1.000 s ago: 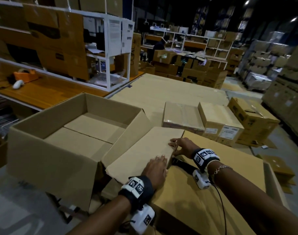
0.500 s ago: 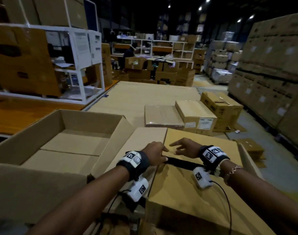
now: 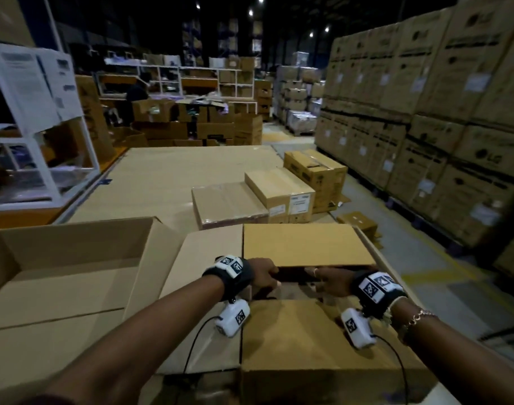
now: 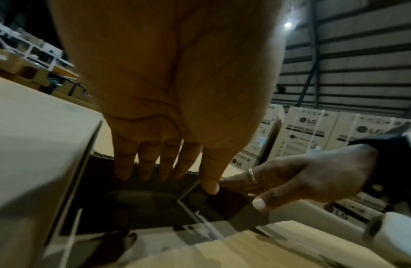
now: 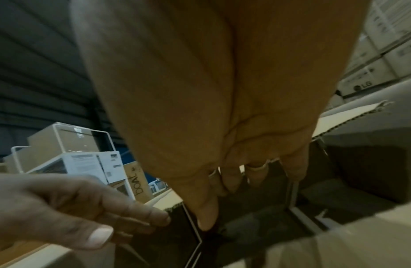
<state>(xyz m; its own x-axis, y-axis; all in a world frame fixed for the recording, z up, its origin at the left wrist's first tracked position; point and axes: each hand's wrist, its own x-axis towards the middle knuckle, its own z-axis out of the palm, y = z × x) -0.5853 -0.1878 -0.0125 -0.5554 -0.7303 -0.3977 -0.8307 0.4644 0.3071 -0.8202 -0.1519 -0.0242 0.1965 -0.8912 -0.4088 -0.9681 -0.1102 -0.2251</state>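
Note:
A brown cardboard box [image 3: 308, 340] stands right in front of me, its top partly open. Its left flap [image 3: 203, 258] lies folded outward. My left hand [image 3: 261, 276] and right hand [image 3: 328, 280] sit side by side at the dark gap [image 3: 290, 277] between the near flap and the far flap [image 3: 305, 244]. Both hands curl their fingers over the far flap's near edge. In the left wrist view the left fingers [image 4: 144, 163] hook over the corrugated edge, and the right hand [image 4: 291, 181] pinches the same edge. Dark contents with pale lines [image 5: 245, 226] show inside.
A large open box [image 3: 59, 273] stands at my left. Sealed boxes [image 3: 229, 203] [image 3: 279, 188] [image 3: 317, 171] lie beyond on a wide cardboard sheet [image 3: 176, 171]. Tall stacked cartons [image 3: 425, 112] wall the right side, with an aisle [image 3: 425, 273] between. White shelving [image 3: 45, 127] is at left.
My left hand left the folded-out flap and joined the right at the slit. Both took hold of the far flap's edge, and the gap has widened. My view swung up and right.

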